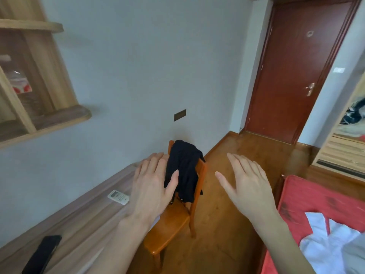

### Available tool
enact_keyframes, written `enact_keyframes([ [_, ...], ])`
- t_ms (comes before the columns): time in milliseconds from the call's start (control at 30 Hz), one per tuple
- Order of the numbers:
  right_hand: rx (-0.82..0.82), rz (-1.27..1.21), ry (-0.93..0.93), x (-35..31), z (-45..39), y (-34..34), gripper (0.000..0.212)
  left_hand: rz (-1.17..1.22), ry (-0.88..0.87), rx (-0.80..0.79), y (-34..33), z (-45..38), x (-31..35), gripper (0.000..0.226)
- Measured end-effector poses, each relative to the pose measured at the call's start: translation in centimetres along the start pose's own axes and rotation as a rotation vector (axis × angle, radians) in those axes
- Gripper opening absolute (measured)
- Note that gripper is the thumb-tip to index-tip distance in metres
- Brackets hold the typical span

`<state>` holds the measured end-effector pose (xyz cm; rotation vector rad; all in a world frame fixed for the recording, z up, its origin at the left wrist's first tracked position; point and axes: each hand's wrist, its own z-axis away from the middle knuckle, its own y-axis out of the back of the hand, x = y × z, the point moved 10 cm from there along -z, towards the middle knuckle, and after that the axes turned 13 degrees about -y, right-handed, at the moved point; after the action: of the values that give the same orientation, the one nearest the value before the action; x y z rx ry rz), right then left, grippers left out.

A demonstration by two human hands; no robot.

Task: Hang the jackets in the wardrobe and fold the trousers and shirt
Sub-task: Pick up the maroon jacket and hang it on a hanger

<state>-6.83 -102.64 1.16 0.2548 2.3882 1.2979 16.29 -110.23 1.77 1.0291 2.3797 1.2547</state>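
While both your hands are stretched out flat with nothing in them, left hand [152,186] and right hand [246,184] hovering in front of you, the thing you're presumably going for is that black garment [184,169] draped over the backrest of the orange wooden chair [173,220], tucked against the desk [75,212] near the wall. Honestly can't tell if it's a jacket or trousers from here, it's just a dark bunch of cloth, so check before you decide hang vs fold. Main risk I see: it's slung loosely over the top rail, so if you pull on one side only, the rest could slide off the far side onto the floor. Using both hands near the top would probably be safer. Also the chair looks light, and yanking the cloth while it's snagged on a corner of the backrest could tip or drag it. Your left hand sits right over the desk edge, and there's a white remote control [118,197] there plus a black phone-like slab [42,254] nearer you, so a wide sweep could knock either off. The white shirt [333,240] is lying crumpled on the red bed [316,196] to your right, and the open wardrobe [343,147] is beyond it, so mind the bed corner when you turn with cloth trailing.
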Motion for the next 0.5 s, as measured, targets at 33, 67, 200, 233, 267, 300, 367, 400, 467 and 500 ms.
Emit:
enact_keyframes([
  [33, -0.004, 0.014, -0.024, 0.7, -0.9, -0.3, 0.069, 0.025, -0.012, -0.002, -1.1, -1.2, -0.1, 0.055],
  [67, -0.005, 0.031, -0.047, 1.5, -1.7, -0.5, 0.068, 0.054, -0.022, -0.002, -2.1, -2.5, -0.1, 0.056],
  [200, 0.016, 0.095, -0.138, 4.5, -5.1, -1.1, 0.069, 0.142, -0.080, 0.012, -6.1, -7.9, 0.7, 0.062],
  [233, 0.024, 0.102, -0.160, 5.2, -6.0, -1.3, 0.069, 0.161, -0.100, 0.008, -7.2, -9.4, 1.1, 0.063],
  [267, 0.036, 0.109, -0.179, 6.0, -6.9, -1.5, 0.068, 0.181, -0.117, 0.002, -8.3, -10.9, 1.5, 0.063],
  [300, 0.051, 0.120, -0.194, 6.8, -7.9, -1.7, 0.068, 0.200, -0.133, -0.006, -9.5, -12.4, 1.9, 0.064],
  [367, 0.073, 0.150, -0.228, 8.4, -10.0, -2.3, 0.066, 0.232, -0.172, -0.014, -11.8, -15.2, 2.4, 0.065],
  [400, 0.082, 0.165, -0.248, 9.1, -11.0, -2.7, 0.065, 0.249, -0.197, -0.012, -12.9, -16.7, 2.6, 0.064],
  [467, 0.107, 0.190, -0.285, 10.3, -13.3, -3.4, 0.064, 0.284, -0.246, -0.009, -15.1, -19.7, 2.7, 0.064],
  [500, 0.114, 0.200, -0.301, 10.8, -14.3, -3.8, 0.064, 0.297, -0.262, -0.010, -16.1, -21.1, 2.7, 0.064],
])
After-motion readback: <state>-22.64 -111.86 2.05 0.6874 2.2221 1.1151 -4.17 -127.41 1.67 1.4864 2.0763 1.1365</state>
